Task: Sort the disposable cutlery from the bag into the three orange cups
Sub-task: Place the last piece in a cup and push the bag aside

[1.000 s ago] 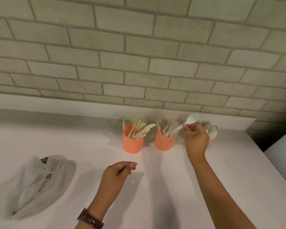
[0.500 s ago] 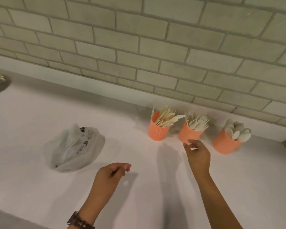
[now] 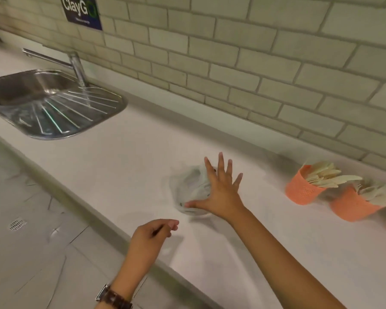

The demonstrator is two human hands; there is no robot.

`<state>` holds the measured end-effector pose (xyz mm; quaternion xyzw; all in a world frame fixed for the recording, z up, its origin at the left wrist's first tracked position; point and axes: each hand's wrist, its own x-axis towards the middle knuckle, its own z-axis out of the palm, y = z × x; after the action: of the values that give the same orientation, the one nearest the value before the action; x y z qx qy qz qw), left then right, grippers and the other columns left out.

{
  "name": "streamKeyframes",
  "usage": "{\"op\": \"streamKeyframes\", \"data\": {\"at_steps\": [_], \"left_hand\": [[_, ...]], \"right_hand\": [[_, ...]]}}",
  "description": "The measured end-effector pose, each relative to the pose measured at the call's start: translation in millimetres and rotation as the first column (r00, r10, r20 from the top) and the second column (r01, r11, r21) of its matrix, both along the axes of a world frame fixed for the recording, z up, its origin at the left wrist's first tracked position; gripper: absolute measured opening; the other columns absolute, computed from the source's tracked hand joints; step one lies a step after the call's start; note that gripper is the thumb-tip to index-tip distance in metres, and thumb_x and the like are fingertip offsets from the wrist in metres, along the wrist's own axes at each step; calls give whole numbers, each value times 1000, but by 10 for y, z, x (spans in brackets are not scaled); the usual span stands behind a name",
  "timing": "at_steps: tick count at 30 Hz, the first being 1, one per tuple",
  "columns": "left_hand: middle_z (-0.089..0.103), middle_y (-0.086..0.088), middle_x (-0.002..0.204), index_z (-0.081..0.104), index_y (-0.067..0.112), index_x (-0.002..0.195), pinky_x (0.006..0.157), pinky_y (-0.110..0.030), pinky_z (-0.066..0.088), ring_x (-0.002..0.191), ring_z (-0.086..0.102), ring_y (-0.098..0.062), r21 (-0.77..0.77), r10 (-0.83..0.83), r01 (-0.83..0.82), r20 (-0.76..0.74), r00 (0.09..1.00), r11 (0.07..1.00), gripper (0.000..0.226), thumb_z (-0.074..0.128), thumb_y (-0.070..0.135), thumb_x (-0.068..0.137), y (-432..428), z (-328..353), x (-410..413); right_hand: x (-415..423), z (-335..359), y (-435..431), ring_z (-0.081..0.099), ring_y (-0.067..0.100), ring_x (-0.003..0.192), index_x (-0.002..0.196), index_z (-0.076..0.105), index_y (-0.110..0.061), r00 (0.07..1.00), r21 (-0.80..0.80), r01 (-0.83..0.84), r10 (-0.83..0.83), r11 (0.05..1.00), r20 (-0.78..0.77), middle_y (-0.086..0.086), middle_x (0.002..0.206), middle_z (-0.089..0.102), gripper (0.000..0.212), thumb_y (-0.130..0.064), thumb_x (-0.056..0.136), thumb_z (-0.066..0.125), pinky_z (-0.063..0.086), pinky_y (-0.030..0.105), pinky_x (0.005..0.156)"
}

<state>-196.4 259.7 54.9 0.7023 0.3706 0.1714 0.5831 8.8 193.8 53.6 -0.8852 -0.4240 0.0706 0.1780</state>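
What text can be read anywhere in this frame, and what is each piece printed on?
"ClayG" followed by a green ring, likely an O: dark blue sign on the tiled wall.
Small line under it on the sign: too blurred to read.
Dark print on the plastic bag: too blurred to read.

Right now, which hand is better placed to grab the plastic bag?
The right hand: its spread fingers lie over the plastic bag, thumb at its near edge. The left hand hangs loosely curled near the counter edge, apart from the bag.
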Motion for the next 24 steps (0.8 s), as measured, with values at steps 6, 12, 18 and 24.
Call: {"op": "streamKeyframes", "data": {"at_steps": [6,12,18,24], "left_hand": [[72,13,83,72,31,84,62,-2,44,73,64,5,1,25,-25,-15,1000,1000,19,57,19,89,586,-93,-357],[70,27,80,71,33,81,64,-8,46,72,64,4,-41,5,-6,-19,1000,999,19,58,20,89,529,-256,-473],[73,20,79,71,32,83,61,-4,44,73,64,5,-55,-202,200,-32,979,978,17,59,21,89,-219,-330,-445],[72,21,80,69,36,79,65,-4,44,77,64,7,6,-473,473,-35,880,881,19,58,24,89,-1591,-407,-417]], "right_hand": [[76,-507,832,-20,41,141,144,-10,-45,998,-316,53,-61,947,-15,2,154,-31,124,-88,48,55,-3,74,103],[-156,-743,624,8,38,142,139,31,-38,992,-352,48,-86,935,-95,6,158,-1,81,-62,69,64,28,56,106],[-593,-783,-728,29,38,129,129,45,-31,976,-309,207,-216,928,5,8,154,19,50,-50,84,53,38,43,93],[-1380,-833,-2871,38,31,116,117,55,-26,905,-186,414,-425,891,-21,7,137,37,35,-38,84,56,39,38,85]]}}
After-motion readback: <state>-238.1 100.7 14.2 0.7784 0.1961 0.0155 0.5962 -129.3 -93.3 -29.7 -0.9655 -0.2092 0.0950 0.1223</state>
